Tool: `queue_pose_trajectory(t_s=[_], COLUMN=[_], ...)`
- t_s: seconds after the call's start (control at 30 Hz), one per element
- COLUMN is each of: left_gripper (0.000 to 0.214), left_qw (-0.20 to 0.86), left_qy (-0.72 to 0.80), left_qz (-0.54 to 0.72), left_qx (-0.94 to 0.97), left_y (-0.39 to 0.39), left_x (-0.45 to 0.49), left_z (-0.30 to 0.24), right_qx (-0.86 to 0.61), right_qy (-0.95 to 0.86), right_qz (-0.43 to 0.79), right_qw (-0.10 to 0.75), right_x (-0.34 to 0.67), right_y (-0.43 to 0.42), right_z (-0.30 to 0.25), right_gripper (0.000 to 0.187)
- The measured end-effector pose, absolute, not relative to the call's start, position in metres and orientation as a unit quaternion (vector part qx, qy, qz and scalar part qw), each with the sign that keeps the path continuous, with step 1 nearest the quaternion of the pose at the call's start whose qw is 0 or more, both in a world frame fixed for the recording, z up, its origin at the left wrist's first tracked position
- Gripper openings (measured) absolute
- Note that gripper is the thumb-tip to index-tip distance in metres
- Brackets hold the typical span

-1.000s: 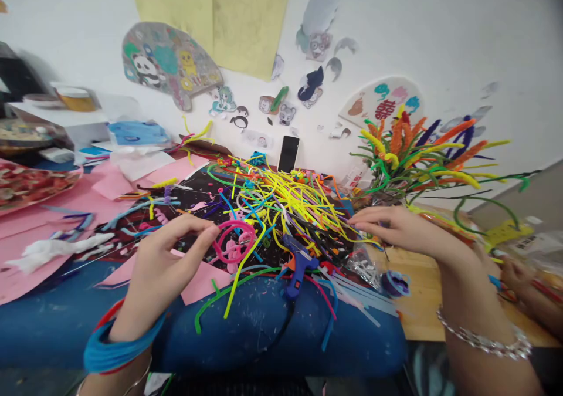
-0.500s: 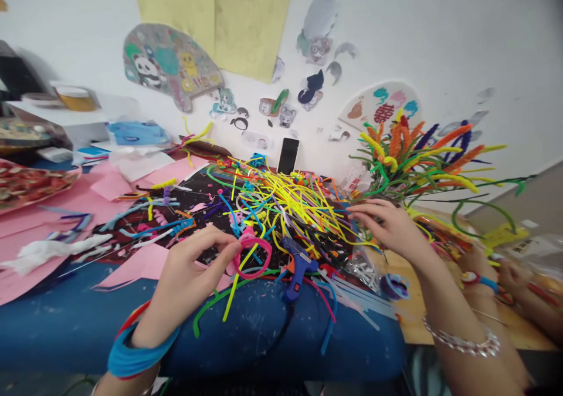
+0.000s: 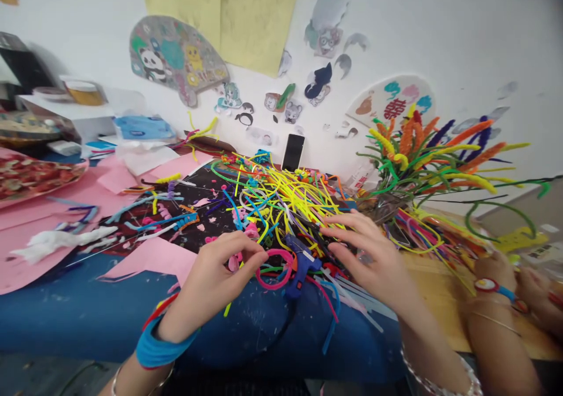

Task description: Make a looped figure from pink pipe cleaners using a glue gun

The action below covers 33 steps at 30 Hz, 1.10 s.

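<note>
Between the thumb and forefinger of my left hand [image 3: 222, 281] is a pink pipe cleaner [image 3: 275, 286] bent into a ring. My right hand [image 3: 372, 258] hovers over the right part of the pile, fingers apart, with nothing visible in them. Just left of its fingertips lies a blue hot glue gun [image 3: 301, 266], partly behind the pink ring. Loose yellow pipe cleaners [image 3: 299, 196] heap up beyond both hands. Clear glue sticks [image 3: 352, 296] lie below my right hand.
A bunch of colourful pipe-cleaner stems [image 3: 422, 161] stands at the right. Another person's hands [image 3: 497, 273] work beside me over the wooden table [image 3: 433, 302]. A phone [image 3: 293, 152] leans on the wall. Pink paper [image 3: 149, 261] and white stuffing [image 3: 57, 243] lie left.
My right hand has come left and nearer, from the pile's right edge toward the glue gun, its fingers now spread. My left hand has shifted right with the pink ring.
</note>
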<state>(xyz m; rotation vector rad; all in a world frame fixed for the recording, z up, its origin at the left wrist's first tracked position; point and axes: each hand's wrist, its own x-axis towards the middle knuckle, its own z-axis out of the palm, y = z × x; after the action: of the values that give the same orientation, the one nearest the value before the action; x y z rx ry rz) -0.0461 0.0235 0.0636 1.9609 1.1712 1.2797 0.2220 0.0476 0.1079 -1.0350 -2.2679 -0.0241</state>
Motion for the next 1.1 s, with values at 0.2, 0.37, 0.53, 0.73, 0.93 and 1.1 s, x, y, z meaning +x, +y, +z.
queue_pose_trajectory(t_s=[0.2,0.37,0.53,0.73,0.93,1.1], left_gripper=[0.013,0.007,0.027,0.003,0.011,0.014], left_qw=[0.256,0.275,0.312,0.313,0.225,0.139], left_qy=[0.401,0.415,0.456,0.462,0.477,0.479], left_qz=[0.445,0.476,0.536,0.535,0.534,0.516], left_qx=[0.759,0.725,0.638,0.634,0.661,0.697], left_y=[0.023,0.021,-0.004,-0.033,-0.034,-0.040], left_x=[-0.036,-0.034,-0.030,-0.010,0.000,-0.002], left_z=[0.069,0.062,0.040,0.031,0.029,0.026], right_qx=[-0.309,-0.345,-0.413,-0.456,-0.463,-0.441], right_qy=[-0.893,-0.857,-0.763,-0.678,-0.666,-0.679], right_qz=[0.084,0.123,0.134,0.083,0.076,0.000], right_qw=[0.315,0.363,0.478,0.570,0.581,0.587], right_x=[0.175,0.168,0.169,0.154,0.147,0.147], right_y=[0.035,0.034,0.017,-0.012,-0.026,-0.032], right_z=[0.103,0.088,0.064,0.033,0.013,0.016], right_gripper=[0.014,0.007,0.012,0.017,0.025,0.038])
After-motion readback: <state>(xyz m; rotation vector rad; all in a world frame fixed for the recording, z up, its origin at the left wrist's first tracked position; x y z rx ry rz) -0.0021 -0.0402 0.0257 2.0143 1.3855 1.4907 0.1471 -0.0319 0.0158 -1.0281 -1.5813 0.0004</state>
